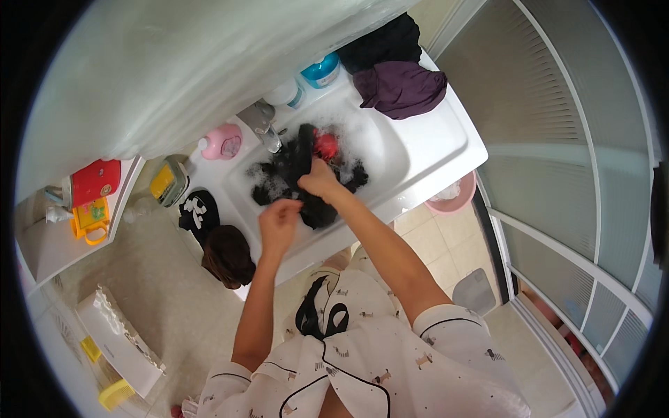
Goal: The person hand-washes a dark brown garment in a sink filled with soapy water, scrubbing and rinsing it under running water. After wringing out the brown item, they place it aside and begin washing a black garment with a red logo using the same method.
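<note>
Black wet cloth (294,164) lies bunched in the white sink (395,146), in sudsy water. A bright red piece (325,145) shows among the foam beside it. My right hand (320,180) grips the upper part of the black cloth, fingers wrapped into it. Just left of the cloth, my left hand (279,221) is closed with curled fingers at the cloth's edge; whatever it pinches is hidden. The grey faucet (262,125) stands at the sink's back rim, above the cloth.
A pink bottle (221,142), a blue bottle (321,71) and a white one (284,93) line the back ledge. Purple cloth (401,89) sits at the right, brown cloth (228,256) on the left corner. A pink basin (456,195) stands below, near sliding doors (550,160).
</note>
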{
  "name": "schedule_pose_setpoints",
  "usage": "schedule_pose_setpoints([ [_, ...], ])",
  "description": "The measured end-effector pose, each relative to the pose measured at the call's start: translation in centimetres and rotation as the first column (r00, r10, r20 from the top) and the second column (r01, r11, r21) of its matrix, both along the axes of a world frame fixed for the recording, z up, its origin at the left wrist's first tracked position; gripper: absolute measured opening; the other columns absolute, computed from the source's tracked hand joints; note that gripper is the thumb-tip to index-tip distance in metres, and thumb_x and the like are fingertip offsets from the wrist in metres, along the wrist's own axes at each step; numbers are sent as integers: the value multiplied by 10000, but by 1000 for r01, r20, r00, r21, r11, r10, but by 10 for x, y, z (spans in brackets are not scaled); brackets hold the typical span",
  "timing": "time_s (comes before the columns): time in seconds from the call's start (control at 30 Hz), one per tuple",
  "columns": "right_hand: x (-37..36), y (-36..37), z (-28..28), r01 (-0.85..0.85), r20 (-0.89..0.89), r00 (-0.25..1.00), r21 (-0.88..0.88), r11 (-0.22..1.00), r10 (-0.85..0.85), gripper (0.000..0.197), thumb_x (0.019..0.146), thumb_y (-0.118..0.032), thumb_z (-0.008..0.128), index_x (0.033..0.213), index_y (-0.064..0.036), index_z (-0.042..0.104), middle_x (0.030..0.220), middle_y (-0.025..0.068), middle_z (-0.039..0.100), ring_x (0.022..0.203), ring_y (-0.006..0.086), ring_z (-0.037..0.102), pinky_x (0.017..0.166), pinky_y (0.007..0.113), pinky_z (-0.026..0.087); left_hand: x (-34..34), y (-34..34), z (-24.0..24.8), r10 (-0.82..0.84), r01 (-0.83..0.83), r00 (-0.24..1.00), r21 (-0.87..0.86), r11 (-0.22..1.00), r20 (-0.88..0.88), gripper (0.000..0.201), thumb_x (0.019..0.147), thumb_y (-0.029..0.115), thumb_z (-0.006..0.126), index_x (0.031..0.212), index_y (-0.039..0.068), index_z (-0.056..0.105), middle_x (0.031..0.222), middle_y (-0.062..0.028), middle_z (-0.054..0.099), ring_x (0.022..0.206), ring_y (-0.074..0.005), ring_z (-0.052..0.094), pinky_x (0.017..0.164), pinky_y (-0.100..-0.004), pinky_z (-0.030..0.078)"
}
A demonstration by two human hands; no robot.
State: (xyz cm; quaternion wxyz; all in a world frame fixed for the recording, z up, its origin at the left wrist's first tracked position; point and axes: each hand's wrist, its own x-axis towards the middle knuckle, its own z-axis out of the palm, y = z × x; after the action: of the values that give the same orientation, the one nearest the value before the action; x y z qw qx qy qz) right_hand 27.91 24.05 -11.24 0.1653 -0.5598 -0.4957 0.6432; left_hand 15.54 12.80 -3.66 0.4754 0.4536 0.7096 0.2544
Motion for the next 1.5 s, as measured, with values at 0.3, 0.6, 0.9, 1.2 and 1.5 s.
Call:
schedule_pose_setpoints([
  [0.3,7,-4,286,-304,-331,748,599,741,575,226,652,7,595,872,56,573,770,187,622,714,271,588,729,343,493,-88,14,47,-202,319,944,563,762,-261,401,758,111,757,1137,47,643,1192,-131,619,1129,-271,570,975,-365,453],
  [0.6,25,-11,388,-195,-3,888,903,383,460,590,567,-223,859,931,74,502,779,260,632,784,411,640,724,409,537,-84,23,176,57,-200,970,647,736,235,420,917,81,616,1317,29,499,1246,-62,582,1085,-157,568,953,-317,462],
  [0.9,40,1,197,-273,267,959,775,571,97,802,636,-64,789,1345,-209,444,940,209,613,887,446,625,736,498,519,-54,54,147,-15,151,982,729,668,-190,443,732,13,723,1114,44,502,1016,-66,521,1000,-126,494,882,-265,410],
  [1.2,33,7,-12,-682,737,665,534,500,119,967,645,-107,770,1450,-454,362,1374,113,427,1217,364,450,1001,576,339,-27,35,-71,-191,269,750,29,963,-633,973,674,88,789,1484,374,333,1535,-109,266,1256,-444,411,1011,-715,289],
  [1.5,0,12,-89,-835,879,409,252,490,245,907,709,-257,806,1482,-328,337,1335,198,512,1198,430,522,987,609,389,-39,28,-150,-141,49,880,-209,977,-454,1065,603,229,856,1510,343,311,1611,-110,114,1336,-430,362,1080,-545,357],
])
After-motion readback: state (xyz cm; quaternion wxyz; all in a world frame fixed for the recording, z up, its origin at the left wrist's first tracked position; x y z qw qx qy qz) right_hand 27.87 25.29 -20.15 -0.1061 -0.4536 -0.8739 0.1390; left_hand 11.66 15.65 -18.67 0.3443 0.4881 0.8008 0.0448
